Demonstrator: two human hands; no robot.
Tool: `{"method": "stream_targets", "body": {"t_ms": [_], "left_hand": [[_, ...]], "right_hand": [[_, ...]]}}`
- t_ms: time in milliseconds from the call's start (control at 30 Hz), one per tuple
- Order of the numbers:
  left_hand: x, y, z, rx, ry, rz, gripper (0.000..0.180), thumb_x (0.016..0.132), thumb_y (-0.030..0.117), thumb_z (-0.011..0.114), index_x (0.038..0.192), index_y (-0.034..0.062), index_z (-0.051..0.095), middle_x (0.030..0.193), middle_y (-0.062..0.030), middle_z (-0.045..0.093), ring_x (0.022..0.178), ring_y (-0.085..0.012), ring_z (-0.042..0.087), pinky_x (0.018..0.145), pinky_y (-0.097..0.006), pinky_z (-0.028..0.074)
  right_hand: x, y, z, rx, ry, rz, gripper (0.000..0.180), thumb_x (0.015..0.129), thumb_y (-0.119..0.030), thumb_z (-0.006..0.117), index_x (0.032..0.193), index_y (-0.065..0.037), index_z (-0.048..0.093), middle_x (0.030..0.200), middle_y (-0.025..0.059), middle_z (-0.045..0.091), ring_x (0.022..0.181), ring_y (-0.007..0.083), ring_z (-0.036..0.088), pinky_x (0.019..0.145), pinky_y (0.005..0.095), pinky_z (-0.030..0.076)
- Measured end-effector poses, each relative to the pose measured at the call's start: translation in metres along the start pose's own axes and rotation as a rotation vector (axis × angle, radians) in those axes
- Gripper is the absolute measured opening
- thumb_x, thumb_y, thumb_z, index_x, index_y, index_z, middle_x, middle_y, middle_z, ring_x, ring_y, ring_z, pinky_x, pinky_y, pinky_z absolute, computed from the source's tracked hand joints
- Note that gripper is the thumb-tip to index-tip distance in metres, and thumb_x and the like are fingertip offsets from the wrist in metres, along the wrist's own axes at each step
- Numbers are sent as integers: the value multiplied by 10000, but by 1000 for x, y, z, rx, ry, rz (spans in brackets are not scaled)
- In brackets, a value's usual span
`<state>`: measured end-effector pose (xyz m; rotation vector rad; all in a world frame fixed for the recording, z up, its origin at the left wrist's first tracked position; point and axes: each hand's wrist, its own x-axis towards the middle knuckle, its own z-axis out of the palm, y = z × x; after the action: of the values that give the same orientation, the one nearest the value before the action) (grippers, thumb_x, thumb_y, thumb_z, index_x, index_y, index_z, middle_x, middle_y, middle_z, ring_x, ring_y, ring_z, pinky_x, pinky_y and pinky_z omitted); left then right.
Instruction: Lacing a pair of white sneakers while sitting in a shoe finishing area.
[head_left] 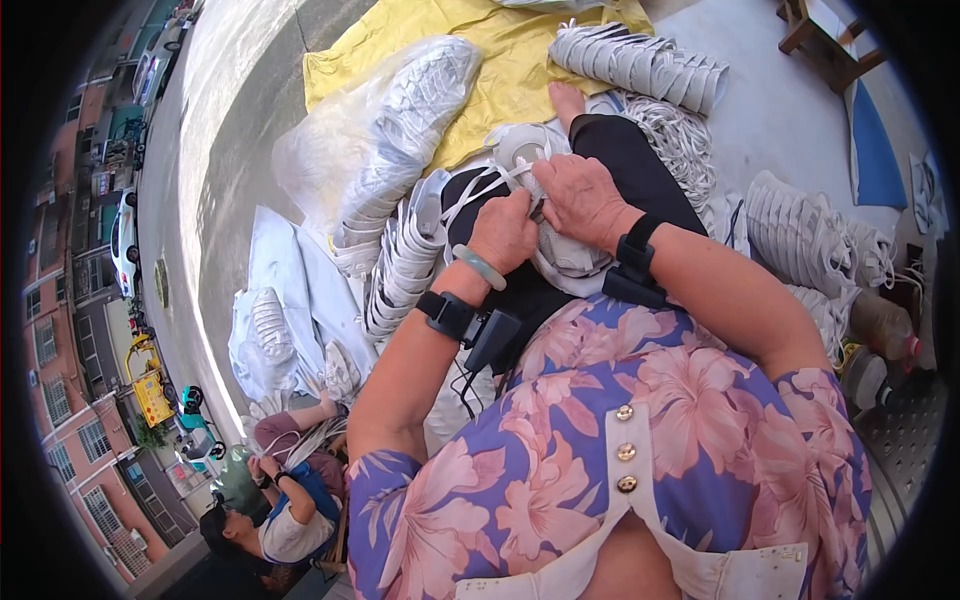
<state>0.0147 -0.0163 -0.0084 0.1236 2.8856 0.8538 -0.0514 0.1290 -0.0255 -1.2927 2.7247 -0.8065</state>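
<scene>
A white and grey shoe upper [568,252] lies across my lap, partly hidden under my hands. My left hand [503,232] is closed in a pinch at its lacing, and a white shoelace [462,203] loops out from the fingers to the left. Close beside it, my right hand [585,198] is also closed, fingers curled over the upper at the eyelets. What exactly lies between the right fingertips is hidden, but they press on the upper. The upper's far end [520,147] shows beyond the hands.
Nested shoe uppers stand left [405,250], far right [640,65] and right [800,230]. A heap of white laces [675,140] lies beyond my knee. A plastic bag of uppers [420,95] rests on yellow sheeting [345,60]. Another person [290,510] sits lower left. A wooden stool [825,45] stands far right.
</scene>
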Motion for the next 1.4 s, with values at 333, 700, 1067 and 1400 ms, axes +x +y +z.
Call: {"method": "stream_targets", "body": {"t_ms": [333, 700, 1067, 1400], "left_hand": [[0, -22, -2, -358, -100, -24, 183, 731, 10, 471, 886, -1, 568, 613, -66, 551, 546, -148, 541, 494, -285, 431], [1, -33, -5, -832, -277, -202, 144, 805, 74, 509, 921, 51, 591, 748, 14, 584, 564, -57, 531, 495, -182, 443], [3, -38, 3, -857, -233, -322, 140, 770, 74, 556, 896, 26, 593, 676, -2, 577, 520, -64, 524, 467, -194, 433], [-17, -10, 2, -80, 173, -316, 247, 675, 200, 658, 792, 18, 539, 626, -113, 562, 586, -291, 584, 554, -342, 486]], "right_hand": [[0, 2, -11, -31, -7, -54, 254, 712, -167, 599, 917, -81, 477, 739, 97, 558, 680, 265, 598, 572, 348, 484], [16, -14, -4, -477, -131, -561, 68, 694, -177, 539, 655, -130, 570, 594, -7, 519, 531, 159, 537, 460, 361, 375], [19, -17, -19, -374, -328, -591, 115, 681, -170, 553, 602, -116, 617, 578, 31, 586, 570, 198, 597, 434, 384, 403], [-87, 34, -157, -6, -617, -309, 231, 731, -180, 554, 562, -103, 417, 548, 50, 424, 532, 254, 489, 575, 363, 397]]}}
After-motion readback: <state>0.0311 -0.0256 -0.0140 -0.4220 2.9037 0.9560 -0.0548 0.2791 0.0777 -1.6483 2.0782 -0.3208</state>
